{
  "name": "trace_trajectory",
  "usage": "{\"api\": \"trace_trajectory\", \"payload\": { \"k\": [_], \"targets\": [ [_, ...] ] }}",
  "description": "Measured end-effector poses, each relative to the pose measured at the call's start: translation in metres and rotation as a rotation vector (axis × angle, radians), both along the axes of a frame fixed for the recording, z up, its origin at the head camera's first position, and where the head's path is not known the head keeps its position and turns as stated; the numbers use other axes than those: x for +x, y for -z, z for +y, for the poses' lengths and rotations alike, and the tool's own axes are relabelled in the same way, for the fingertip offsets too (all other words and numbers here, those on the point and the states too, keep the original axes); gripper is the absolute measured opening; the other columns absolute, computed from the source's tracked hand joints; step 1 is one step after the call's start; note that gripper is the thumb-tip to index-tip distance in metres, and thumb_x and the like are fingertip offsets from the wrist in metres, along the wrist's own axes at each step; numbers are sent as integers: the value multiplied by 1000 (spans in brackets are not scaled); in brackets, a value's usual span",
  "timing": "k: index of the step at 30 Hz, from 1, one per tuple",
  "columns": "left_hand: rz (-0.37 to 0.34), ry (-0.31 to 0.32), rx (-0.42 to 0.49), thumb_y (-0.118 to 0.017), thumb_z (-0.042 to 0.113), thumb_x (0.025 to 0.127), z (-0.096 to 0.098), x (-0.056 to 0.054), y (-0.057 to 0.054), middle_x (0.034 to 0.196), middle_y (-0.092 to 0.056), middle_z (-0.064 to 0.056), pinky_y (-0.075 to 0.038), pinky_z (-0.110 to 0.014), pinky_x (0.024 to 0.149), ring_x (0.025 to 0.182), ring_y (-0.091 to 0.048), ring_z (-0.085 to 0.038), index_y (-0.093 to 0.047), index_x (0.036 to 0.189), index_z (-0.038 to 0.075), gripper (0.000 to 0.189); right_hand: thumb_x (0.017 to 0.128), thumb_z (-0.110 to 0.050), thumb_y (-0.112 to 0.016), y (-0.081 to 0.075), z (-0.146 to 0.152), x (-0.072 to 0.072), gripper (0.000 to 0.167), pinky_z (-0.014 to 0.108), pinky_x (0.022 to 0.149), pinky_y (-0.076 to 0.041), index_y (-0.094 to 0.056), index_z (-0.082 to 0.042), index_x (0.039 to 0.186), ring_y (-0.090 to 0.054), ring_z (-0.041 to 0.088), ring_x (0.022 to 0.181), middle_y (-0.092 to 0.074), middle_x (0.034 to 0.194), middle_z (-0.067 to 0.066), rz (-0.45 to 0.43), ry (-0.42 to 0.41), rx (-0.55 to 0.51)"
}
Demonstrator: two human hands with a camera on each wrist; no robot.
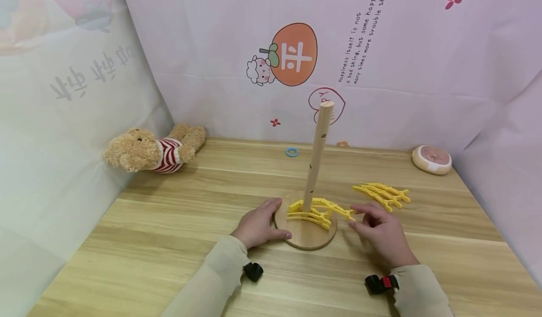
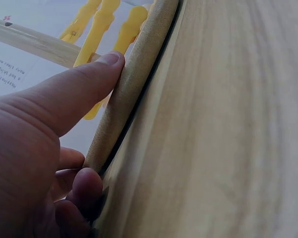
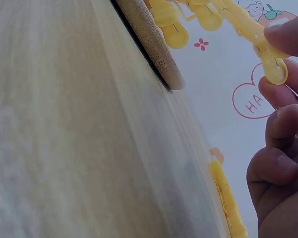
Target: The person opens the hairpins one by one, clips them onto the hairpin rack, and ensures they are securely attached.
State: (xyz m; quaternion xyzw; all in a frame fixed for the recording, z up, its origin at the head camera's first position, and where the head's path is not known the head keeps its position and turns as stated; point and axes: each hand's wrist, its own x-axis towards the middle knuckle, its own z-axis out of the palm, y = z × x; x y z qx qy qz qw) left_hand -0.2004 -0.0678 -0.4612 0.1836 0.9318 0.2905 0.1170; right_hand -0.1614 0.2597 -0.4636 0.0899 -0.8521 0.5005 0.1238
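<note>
A: What sits at the left end of the desk (image 1: 139, 241)?

B: A tan teddy bear (image 1: 168, 154) in a red-and-white striped top. It lies at the far left, just beside a pale printed sheet (image 1: 106, 119).

A: And the left hand (image 1: 259, 225), a bit further right?

B: It grips the left edge of a round wooden base (image 1: 306, 239). In the head view its thumb is on the near side and its fingers reach round toward the far side; the left wrist view shows the thumb up against the rim.

A: What's on that base?

B: A wooden pole (image 1: 318, 147) with small holes along it rises from the base. Arched yellow plastic pieces (image 1: 311, 219) lie around its foot. A blue ring (image 1: 291, 156) is well beyond them, near the far edge of the desk.

A: What does the right hand (image 1: 381, 232) have?

B: One end of a single yellow piece (image 1: 338, 209), pinched between thumb and forefinger at the base's right side. The other end reaches left over the base; whether it touches the pieces there, I can't tell.

A: Anything farther right?

B: A yellow cluster (image 1: 383, 195) of similar pieces lies just beyond the right hand, apart from the base. In the far right corner sits a round white-and-tan object (image 1: 433, 156) with a pinkish top.
</note>
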Motion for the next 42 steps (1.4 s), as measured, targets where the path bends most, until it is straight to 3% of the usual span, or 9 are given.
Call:
{"api": "trace_trajectory", "payload": {
  "k": [5, 11, 16, 21, 35, 42],
  "targets": [
    [4, 3, -9, -80, 58, 78, -1, 0, 0, 161, -35, -6, -35, -52, 114, 144, -38, -31, -36, 156, 11, 101, 82, -4, -82, -2, -5, 1, 35, 24, 53, -43, -73, -3, 116, -49, 11, 64, -60, 89, 12, 7, 0, -1],
    [11, 11, -11, -79, 59, 78, 0, 0, 0, 161, -35, -5, -35, -51, 114, 144, -37, -31, -37, 156, 11, 100, 83, -14, -84, -9, -11, 3, 32, 23, 55, -43, -76, -8, 113, -49, 11, 66, -60, 86, 4, 60, -26, 92],
    [17, 14, -15, -78, 60, 78, 0, -1, 0, 160, -36, -5, -36, -50, 114, 145, -37, -29, -37, 156, 11, 100, 85, -16, -83, -13, -5, 6, 31, 24, 55, -43, -76, -8, 113, -49, 13, 66, -63, 91, 6, -1, 15, 76],
    [16, 17, -15, -79, 60, 79, 0, 0, -1, 160, -37, -6, -36, -50, 114, 144, -37, -29, -37, 156, 11, 100, 84, -19, -83, -15, -3, 8, 28, 25, 54, -42, -77, -10, 111, -48, 14, 66, -58, 84, 4, -34, 10, 60],
    [4, 12, -8, -79, 59, 79, 0, 1, -3, 160, -36, -5, -35, -51, 114, 144, -38, -30, -37, 156, 11, 99, 79, -5, -85, -9, -15, 5, 30, 23, 53, -42, -77, -10, 108, -48, 11, 64, -62, 87, 9, 101, -38, 63],
    [8, 19, -12, -79, 58, 79, 0, 1, -3, 160, -37, -6, -36, -51, 113, 144, -38, -30, -37, 156, 11, 99, 80, -5, -84, -9, -19, 5, 28, 22, 51, -41, -76, -5, 107, -47, 10, 62, -61, 83, 4, 114, -38, 66]
  ]
}}
